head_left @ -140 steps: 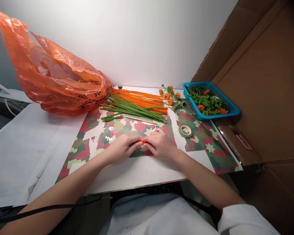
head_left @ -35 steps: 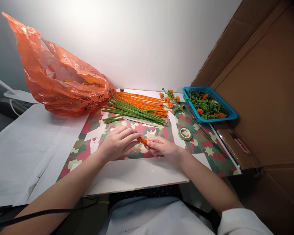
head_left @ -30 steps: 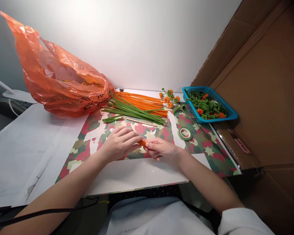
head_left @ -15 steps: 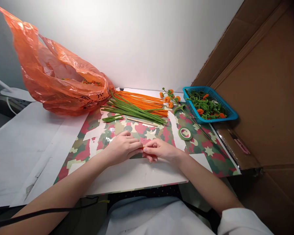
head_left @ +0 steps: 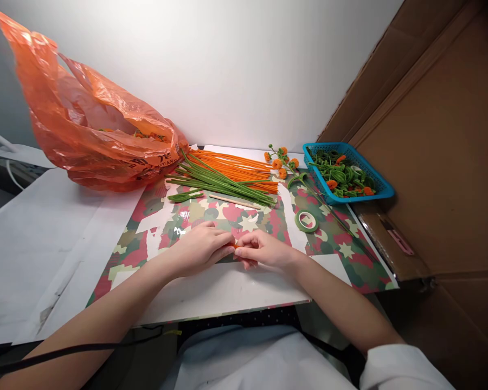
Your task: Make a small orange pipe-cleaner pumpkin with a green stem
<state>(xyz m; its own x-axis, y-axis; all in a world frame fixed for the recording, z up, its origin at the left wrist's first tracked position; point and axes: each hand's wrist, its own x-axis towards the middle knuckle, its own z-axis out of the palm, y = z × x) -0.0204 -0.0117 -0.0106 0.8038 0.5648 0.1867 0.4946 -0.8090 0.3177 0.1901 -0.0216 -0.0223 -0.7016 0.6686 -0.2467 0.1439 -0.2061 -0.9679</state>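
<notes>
Between my two hands a small piece of orange pipe cleaner (head_left: 235, 246) shows, mostly covered by fingers. My left hand (head_left: 206, 244) pinches it from one side, and my right hand (head_left: 263, 248) grips it from the other. Beyond them lie a pale thin stick (head_left: 233, 202), a bundle of green pipe cleaners (head_left: 223, 183) and a bundle of orange pipe cleaners (head_left: 236, 164). A roll of green tape (head_left: 306, 221) rests to the right of my right hand. Behind it is a stem with orange pipe cleaner flowers (head_left: 282, 173).
An orange plastic bag (head_left: 106, 146) stands at the back left. A blue basket (head_left: 384, 190) of green and orange pieces sits at the back right, by a cardboard wall (head_left: 439, 162). A pink cutter (head_left: 400, 242) lies below it. A black cable (head_left: 85, 347) crosses my left forearm.
Slightly more of the orange pipe cleaner shows between my fingers, and my hands are a little further apart. The view has shifted slightly; the other things stay put.
</notes>
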